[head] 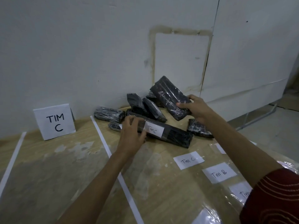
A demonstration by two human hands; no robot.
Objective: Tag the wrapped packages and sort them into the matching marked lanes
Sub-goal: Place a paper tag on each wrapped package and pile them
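A long black wrapped package point(174, 137) lies on the wooden table and carries a white tag reading "Tim C" point(154, 130). My left hand point(131, 136) grips its left end, thumb against the tag's edge. My right hand point(195, 107) holds a second black wrapped package point(169, 97), untagged on the side I see, lifted and tilted above the pile. Several other black wrapped packages point(110, 114) are heaped against the wall. A standing card marked "TIM C" point(55, 122) heads the lane on the left.
White tape strips point(105, 143) mark the lane borders on the table point(64, 175). Loose paper tags reading "Tim C" point(188, 160) and "Tim B" point(219, 174) lie at the right, with more tags under clear plastic point(241, 193). The white wall stands right behind the pile.
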